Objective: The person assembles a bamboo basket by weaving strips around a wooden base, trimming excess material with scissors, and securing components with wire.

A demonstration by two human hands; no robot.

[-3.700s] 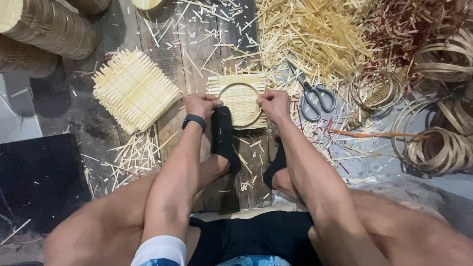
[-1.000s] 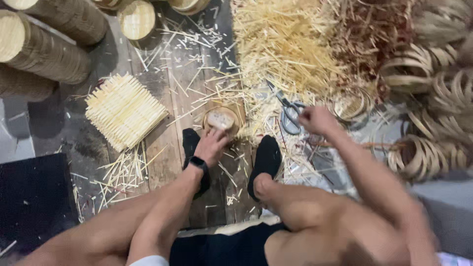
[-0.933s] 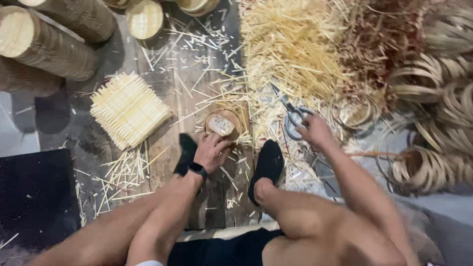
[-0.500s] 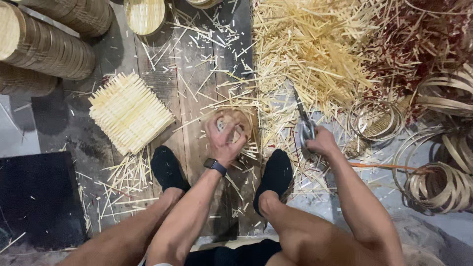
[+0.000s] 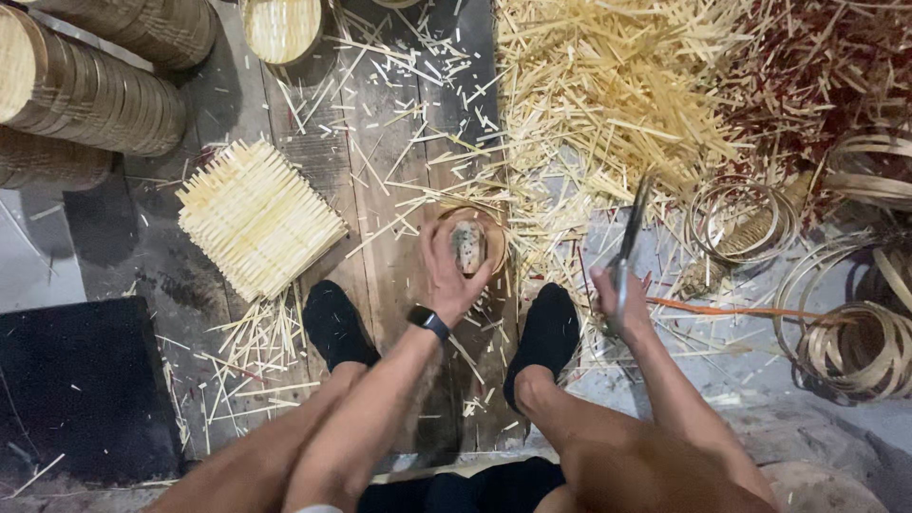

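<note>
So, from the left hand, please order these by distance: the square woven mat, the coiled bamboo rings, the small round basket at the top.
1. Square woven mat, just left of the left hand.
2. Small round basket, top edge, up-left.
3. Coiled bamboo rings, far right.

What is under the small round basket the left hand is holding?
Under the round basket, wooden floorboards strewn with bamboo slivers show around it. The left hand covers its near side, hiding what lies directly beneath.

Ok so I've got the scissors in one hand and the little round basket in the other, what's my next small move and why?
Probably bring the scissors in the right hand over to the small round basket that the left hand steadies. The two are apart, and the blades point away from it.
</note>
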